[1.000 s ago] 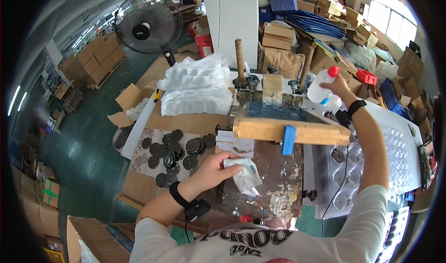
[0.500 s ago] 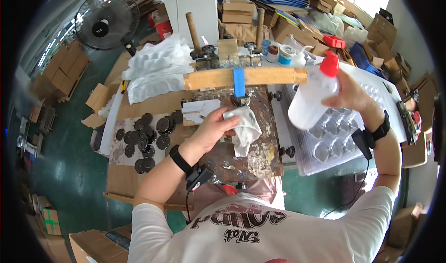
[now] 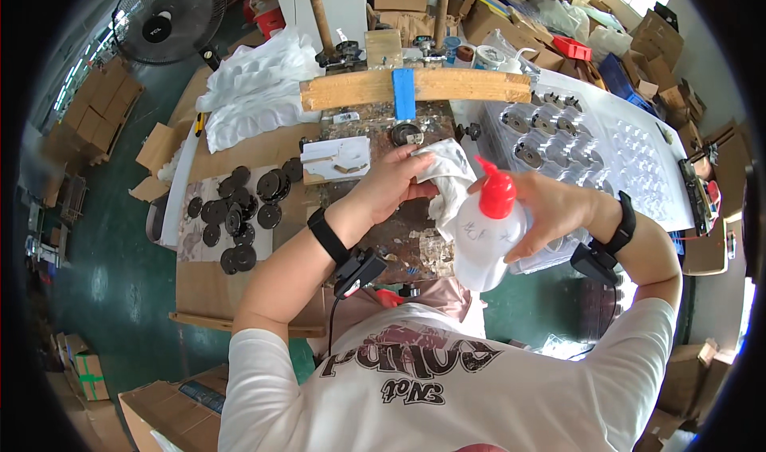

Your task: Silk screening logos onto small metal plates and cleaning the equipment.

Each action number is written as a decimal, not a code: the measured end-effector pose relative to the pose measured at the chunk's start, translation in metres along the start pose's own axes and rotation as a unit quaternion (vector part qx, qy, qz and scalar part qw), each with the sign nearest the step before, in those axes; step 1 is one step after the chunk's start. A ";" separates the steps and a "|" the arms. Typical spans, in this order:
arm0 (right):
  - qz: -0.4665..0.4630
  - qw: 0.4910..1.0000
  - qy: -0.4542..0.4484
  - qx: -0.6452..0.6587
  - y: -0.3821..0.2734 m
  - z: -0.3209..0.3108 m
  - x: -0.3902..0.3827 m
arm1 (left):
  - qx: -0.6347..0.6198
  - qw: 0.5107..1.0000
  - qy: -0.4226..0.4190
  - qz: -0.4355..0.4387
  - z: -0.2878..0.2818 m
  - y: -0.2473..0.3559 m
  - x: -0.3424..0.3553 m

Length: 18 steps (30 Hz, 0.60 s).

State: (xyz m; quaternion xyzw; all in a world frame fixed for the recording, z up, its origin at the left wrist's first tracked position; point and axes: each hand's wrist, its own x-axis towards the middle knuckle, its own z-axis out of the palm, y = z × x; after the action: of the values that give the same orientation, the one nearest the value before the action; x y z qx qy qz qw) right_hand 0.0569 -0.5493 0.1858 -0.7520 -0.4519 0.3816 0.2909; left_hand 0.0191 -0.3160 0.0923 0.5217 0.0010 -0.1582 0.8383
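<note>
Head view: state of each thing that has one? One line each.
squeeze bottle: red cap on, tilted toward the cloth, held in right hand.
white cloth: crumpled, gripped in left hand.
clear blister tray: some pockets filled with dark parts.
floor fan: cannot tell whether it runs.

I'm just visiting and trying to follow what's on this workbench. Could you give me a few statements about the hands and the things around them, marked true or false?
1. The right hand holds a white squeeze bottle with a red nozzle. True.
2. The left hand is empty. False: it grips a white cloth.
3. The bottle's nozzle points away from the cloth. False: the red tip sits right beside the cloth.
4. Black discs lie on the table to the person's left. True.
5. The wooden beam across the bench has a red band. False: its band is blue.
</note>
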 end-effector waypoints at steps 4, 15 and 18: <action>-0.002 1.000 -0.017 -0.014 0.001 0.002 0.007 | -0.018 1.000 0.000 -0.004 0.002 -0.003 -0.005; -0.012 0.997 -0.082 0.000 0.004 0.001 0.015 | -0.018 1.000 -0.018 -0.006 0.004 0.002 -0.005; -0.023 0.997 -0.074 -0.010 0.006 0.002 0.016 | -0.022 1.000 -0.022 -0.003 0.002 0.003 -0.007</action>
State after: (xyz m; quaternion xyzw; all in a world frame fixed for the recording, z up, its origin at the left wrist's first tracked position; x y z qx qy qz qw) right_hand 0.0625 -0.5367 0.1750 -0.7136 -0.4937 0.4250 0.2577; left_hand 0.0126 -0.3147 0.0968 0.4999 -0.0121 -0.1722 0.8487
